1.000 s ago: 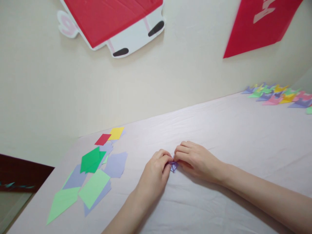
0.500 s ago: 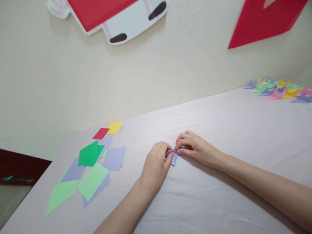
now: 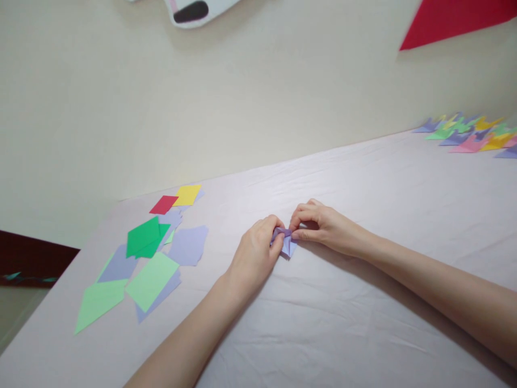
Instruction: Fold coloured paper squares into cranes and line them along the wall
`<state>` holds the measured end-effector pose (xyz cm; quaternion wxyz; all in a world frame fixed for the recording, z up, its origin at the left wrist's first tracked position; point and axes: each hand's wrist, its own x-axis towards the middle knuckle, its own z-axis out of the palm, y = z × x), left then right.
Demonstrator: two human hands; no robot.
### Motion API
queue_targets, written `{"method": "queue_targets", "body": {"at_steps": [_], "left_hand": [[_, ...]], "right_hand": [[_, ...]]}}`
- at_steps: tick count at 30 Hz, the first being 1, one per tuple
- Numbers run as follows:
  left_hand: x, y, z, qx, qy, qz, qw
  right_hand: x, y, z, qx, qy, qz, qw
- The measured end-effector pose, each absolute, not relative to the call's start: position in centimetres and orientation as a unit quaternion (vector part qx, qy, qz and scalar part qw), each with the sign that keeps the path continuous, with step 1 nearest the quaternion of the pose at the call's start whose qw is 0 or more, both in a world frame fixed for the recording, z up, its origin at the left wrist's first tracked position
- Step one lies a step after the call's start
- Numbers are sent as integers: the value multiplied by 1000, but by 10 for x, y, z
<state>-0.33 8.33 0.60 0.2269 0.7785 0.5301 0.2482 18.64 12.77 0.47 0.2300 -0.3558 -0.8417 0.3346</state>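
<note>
A small folded purple paper (image 3: pixel 287 242) lies on the white-covered table (image 3: pixel 363 302) between my two hands. My left hand (image 3: pixel 254 256) pinches its left side with curled fingers. My right hand (image 3: pixel 323 227) pinches its right side, fingertips pressed together on the fold. Both hands rest on the cloth near the middle of the table.
Loose paper squares lie at the left: light green (image 3: pixel 151 280), dark green (image 3: pixel 145 238), lilac (image 3: pixel 188 245), red (image 3: pixel 163 205) and yellow (image 3: pixel 186 195). Several folded coloured paper pieces (image 3: pixel 470 133) sit at the far right by the wall. The table's left edge drops off near a dark floor strip (image 3: pixel 28 264).
The view has tilted down, so the wall decorations slid up out of sight. My hands stayed pinched on the purple paper, which now shows a little more between the fingers.
</note>
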Motion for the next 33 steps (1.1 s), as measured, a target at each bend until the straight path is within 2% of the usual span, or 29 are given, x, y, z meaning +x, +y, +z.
{"method": "queue_targets", "body": {"at_steps": [11,15,23,33], "left_hand": [[2,82,-3,788,535,260,161],[-1,84,-2,776,531,278,197],[-10,90,16,718,524,296,350],[-12,88,20,734,512,294,336]], "right_hand": [[188,132,7,-357,-839,350,217],[183,134,7,-380,-837,341,197],[169,138,10,-424,-848,279,155],[165,135,10,-442,-839,268,169]]}}
